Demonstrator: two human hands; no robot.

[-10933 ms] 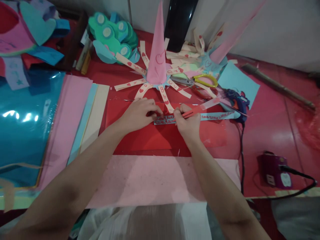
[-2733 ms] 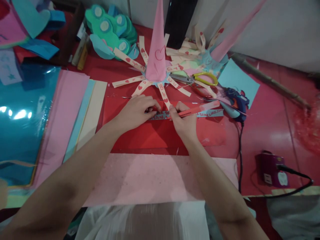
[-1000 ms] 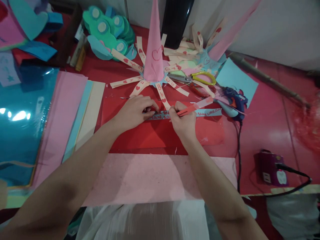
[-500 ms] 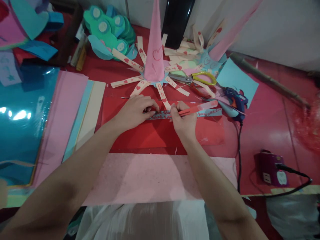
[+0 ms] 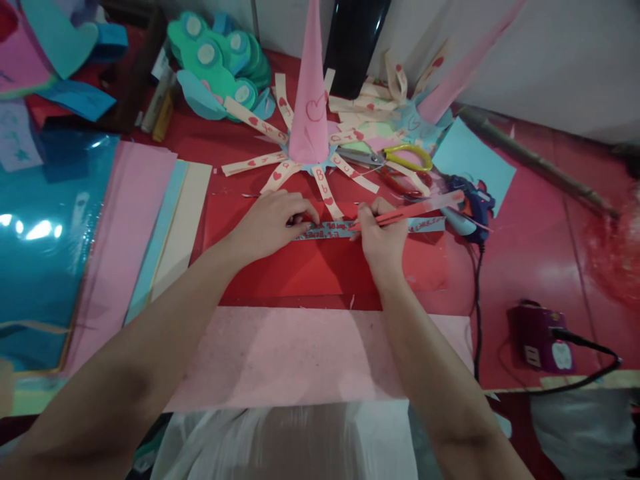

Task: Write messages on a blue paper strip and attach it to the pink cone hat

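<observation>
1. Right hand (image 5: 385, 233) and red pen (image 5: 420, 209) have slid right.
2. It pinches the pen; left hand (image 5: 275, 223), half curled, touches the blue strip (image 5: 327, 233). Can't tell if it grips.
3. Strip lies on red paper (image 5: 300, 270), back from the bench's (image 5: 530, 267) front edge.
4. Looks like writing; next needs a still strip.

A narrow light-blue paper strip (image 5: 327, 231), marked with rows of red handwriting, lies lengthwise across a rectangular red sheet (image 5: 310, 270). A slim coral-red pen (image 5: 425, 207) with a paler rear section is inclined above the strip, tip at the lettering, rear end raised rightward.
</observation>
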